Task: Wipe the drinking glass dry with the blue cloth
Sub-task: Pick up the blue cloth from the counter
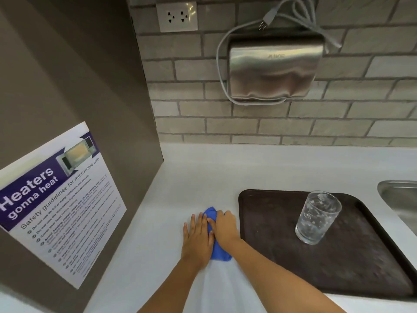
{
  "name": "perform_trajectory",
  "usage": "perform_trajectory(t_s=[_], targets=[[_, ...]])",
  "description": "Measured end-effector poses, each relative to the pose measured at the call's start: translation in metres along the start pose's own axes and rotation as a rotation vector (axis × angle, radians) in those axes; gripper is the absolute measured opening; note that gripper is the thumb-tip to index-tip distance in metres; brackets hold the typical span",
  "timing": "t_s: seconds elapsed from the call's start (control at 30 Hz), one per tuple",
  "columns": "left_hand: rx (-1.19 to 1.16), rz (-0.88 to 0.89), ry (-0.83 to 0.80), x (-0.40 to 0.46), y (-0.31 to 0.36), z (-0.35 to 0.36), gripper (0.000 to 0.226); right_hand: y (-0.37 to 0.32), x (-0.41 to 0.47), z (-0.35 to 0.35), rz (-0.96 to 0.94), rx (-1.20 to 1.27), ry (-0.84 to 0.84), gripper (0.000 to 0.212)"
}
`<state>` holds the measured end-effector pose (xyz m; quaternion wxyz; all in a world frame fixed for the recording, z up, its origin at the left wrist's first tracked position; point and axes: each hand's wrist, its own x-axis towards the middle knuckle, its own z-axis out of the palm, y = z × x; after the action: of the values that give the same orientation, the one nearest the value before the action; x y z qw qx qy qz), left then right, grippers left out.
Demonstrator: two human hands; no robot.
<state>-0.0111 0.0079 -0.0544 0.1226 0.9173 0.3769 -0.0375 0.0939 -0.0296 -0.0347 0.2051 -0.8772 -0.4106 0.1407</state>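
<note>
A clear drinking glass (pixel 317 216) stands upright on a dark brown tray (pixel 352 263) at the right. The blue cloth (pixel 217 250) lies bunched on the white counter (pixel 180 181), left of the tray. My left hand (pixel 197 239) rests flat on the cloth's left side, fingers spread. My right hand (pixel 225 227) is curled over the cloth's right side, its fingers closed on the fabric. Both hands cover most of the cloth, and neither touches the glass.
A steel sink (pixel 400 199) sits at the far right edge. On the brick wall hang a metal hand dryer (pixel 274 68) with a loose cord and a socket (pixel 177 16). A grey side panel with a microwave poster (pixel 58 204) bounds the left.
</note>
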Motion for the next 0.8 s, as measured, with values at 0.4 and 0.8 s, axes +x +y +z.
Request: perform_trajectory(t_s=[0.4, 0.8], targets=[[-0.718, 0.152, 0.181, -0.052, 0.045, -0.037, 0.049, 0.005, -0.078, -0.042, -0.004, 0.642, 0.352, 0.020], [-0.762, 0.586, -0.028, -0.047, 0.178, -0.016, 0.054, 0.136, -0.149, -0.109, 0.063, 0.362, 0.626, 0.035]])
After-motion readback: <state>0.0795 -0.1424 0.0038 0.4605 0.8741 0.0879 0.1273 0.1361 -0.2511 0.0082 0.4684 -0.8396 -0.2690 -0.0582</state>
